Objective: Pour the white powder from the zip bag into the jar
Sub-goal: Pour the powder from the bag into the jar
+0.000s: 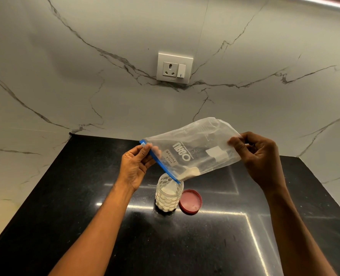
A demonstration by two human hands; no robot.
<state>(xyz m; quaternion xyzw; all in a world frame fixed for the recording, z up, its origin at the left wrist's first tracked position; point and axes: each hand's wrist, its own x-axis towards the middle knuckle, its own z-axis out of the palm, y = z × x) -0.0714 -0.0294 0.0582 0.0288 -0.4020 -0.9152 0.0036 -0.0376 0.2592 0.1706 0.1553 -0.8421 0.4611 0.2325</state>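
Observation:
A clear zip bag (pixel 197 148) with a blue zip strip hangs tilted over the counter, its open mouth pointing down into the clear plastic jar (pixel 168 196). A small heap of white powder (pixel 189 173) lies in the bag's lowest corner, right at the jar's rim. The jar stands upright and is partly filled with white powder. My left hand (pixel 137 166) pinches the bag's zip end above and left of the jar. My right hand (pixel 258 156) grips the raised bottom end of the bag, higher and to the right.
The jar's red lid (pixel 190 201) lies inside-up on the black glossy countertop (pixel 205 246), touching the jar's right side. A marble wall with a white power socket (pixel 174 68) rises behind the counter. The counter's left edge runs diagonally at the lower left.

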